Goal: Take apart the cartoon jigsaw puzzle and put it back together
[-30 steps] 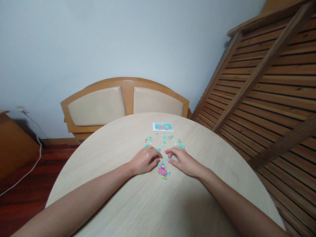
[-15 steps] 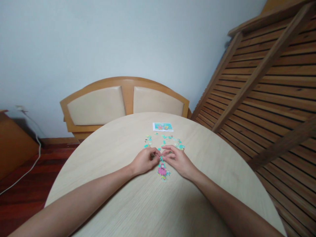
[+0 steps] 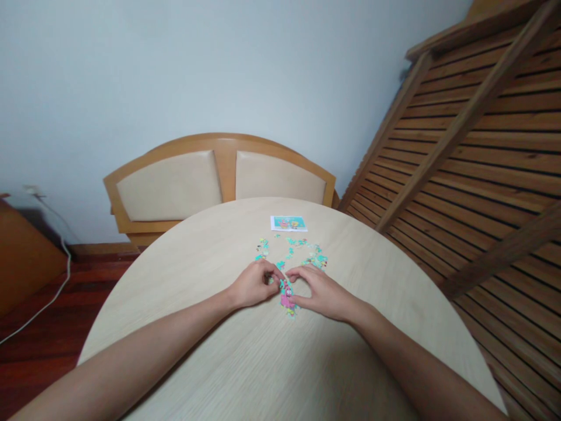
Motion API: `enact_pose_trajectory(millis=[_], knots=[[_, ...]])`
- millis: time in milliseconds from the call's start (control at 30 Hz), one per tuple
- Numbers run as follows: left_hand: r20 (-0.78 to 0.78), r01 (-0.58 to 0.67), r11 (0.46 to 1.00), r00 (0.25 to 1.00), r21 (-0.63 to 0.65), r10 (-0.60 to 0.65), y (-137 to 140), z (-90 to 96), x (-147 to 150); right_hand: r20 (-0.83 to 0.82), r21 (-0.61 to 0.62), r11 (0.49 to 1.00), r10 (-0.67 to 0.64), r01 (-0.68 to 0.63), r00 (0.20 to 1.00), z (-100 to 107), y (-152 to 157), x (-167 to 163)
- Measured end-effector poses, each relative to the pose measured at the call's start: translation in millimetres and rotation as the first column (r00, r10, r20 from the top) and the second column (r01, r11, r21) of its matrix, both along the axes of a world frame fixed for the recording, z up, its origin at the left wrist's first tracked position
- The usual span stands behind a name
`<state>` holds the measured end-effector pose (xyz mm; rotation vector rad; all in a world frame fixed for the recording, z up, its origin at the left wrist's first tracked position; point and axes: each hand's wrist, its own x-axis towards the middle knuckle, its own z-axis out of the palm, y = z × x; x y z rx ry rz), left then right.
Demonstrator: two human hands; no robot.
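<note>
A partly joined jigsaw puzzle (image 3: 287,301), pink with teal and yellow bits, lies on the table in front of me. At its upper left edge, my left hand (image 3: 258,283) is closed in a pinch on a small teal puzzle piece, mostly hidden by the fingertips. My right hand (image 3: 322,291) curves around the puzzle's right side, thumb and index finger wide apart. Its thumb tip touches the pink part, while the index fingertip is near the upper end. Just beyond the hands is a loose teal piece (image 3: 280,265).
Loose puzzle pieces lie in a left cluster (image 3: 262,248) and a right cluster (image 3: 316,257). Behind them is a reference picture card (image 3: 289,223). The round table (image 3: 197,356) faces a headboard (image 3: 228,169); slatted wood (image 3: 482,146) leans at the right.
Both hands have come slightly nearer the pink part of the puzzle. The right thumb has moved down and away from the index finger, opening the hand wider.
</note>
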<state>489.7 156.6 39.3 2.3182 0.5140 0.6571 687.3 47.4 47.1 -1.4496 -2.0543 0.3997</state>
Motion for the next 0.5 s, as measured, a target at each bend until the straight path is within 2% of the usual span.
enact_pose_trajectory(millis=[200,500], knots=[[-0.026,0.006,0.999,1.000,0.041,-0.005,1.8,-3.0,-1.3,0.032,0.006,1.000,0.019,-0.020,0.999,4.1,-0.8,-1.1],[-0.010,-0.005,0.982,1.000,0.186,0.007,3.0,-7.6,-1.9,0.035,0.022,0.999,0.033,-0.034,0.999,4.9,-0.5,-0.1]])
